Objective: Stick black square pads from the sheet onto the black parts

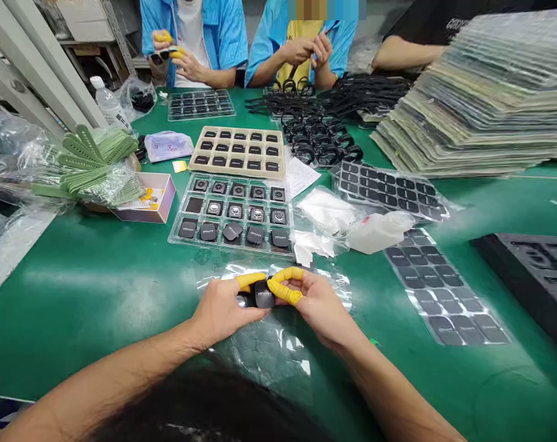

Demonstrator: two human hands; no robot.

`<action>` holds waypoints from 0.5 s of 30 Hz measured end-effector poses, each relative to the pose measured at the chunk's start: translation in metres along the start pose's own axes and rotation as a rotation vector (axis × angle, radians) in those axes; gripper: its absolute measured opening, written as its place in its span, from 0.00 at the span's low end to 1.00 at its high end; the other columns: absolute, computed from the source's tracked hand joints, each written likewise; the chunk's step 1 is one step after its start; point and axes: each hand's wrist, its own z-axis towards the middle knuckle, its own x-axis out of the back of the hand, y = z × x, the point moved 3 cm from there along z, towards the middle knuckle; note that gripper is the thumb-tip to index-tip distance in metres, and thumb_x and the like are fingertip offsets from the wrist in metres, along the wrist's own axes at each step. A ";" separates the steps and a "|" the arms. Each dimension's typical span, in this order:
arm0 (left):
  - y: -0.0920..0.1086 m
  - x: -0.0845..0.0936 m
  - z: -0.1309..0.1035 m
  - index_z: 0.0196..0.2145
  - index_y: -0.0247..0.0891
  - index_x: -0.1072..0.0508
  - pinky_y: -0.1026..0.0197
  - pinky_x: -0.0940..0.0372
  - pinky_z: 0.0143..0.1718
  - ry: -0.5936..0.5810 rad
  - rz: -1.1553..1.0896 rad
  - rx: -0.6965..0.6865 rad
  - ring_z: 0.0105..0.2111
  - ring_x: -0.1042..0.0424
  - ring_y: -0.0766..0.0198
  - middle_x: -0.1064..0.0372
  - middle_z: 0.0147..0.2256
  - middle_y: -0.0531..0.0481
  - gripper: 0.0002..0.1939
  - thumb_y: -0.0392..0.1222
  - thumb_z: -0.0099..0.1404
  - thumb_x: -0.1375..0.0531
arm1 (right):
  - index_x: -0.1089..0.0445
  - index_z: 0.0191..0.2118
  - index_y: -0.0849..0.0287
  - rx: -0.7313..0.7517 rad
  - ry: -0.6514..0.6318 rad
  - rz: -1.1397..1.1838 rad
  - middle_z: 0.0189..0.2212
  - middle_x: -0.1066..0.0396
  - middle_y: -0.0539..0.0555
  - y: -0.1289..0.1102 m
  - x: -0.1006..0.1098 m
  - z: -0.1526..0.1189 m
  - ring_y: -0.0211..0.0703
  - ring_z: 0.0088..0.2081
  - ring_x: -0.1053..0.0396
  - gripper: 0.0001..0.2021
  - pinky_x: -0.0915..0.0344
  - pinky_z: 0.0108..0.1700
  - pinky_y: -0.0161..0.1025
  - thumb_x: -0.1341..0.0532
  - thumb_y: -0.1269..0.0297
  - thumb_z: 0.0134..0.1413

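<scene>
At the near middle of the green table, above clear plastic, the left hand clamps a small black square piece between thumb and fingers, while the right hand pinches its right edge; both wear yellow finger covers. Just beyond sits a clear tray of watches. Green straps lie left, a white bottle right.

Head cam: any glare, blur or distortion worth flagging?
Head view: white glare on the clear plastic sheet under the hands; pale sheen on the green tabletop, mostly towards the sides; wide-angle stretch near the edges; dark shape at bottom centre is blurred; pixelated block at the top edge; lettering on the held black square cover too small to read surely.
</scene>
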 end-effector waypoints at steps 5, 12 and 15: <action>0.003 -0.001 -0.002 0.60 0.47 0.07 0.52 0.13 0.54 0.007 0.012 -0.007 0.45 0.06 0.47 0.05 0.48 0.52 0.29 0.41 0.60 0.20 | 0.14 0.28 0.53 0.017 -0.033 -0.027 0.28 0.17 0.50 0.005 0.001 0.000 0.44 0.32 0.24 0.30 0.25 0.39 0.42 0.06 0.44 0.17; 0.003 -0.001 -0.002 0.60 0.47 0.07 0.54 0.13 0.52 0.023 0.009 -0.011 0.44 0.06 0.49 0.05 0.47 0.52 0.29 0.41 0.60 0.19 | 0.14 0.30 0.53 0.041 -0.031 -0.022 0.28 0.17 0.50 0.010 0.002 0.002 0.45 0.32 0.23 0.31 0.24 0.38 0.42 0.07 0.43 0.20; 0.002 -0.001 -0.002 0.60 0.45 0.07 0.54 0.13 0.52 0.030 0.006 -0.012 0.43 0.06 0.48 0.05 0.46 0.51 0.29 0.41 0.60 0.18 | 0.14 0.31 0.53 0.046 -0.033 -0.023 0.28 0.17 0.50 0.011 0.002 0.002 0.45 0.32 0.22 0.31 0.23 0.39 0.43 0.07 0.42 0.20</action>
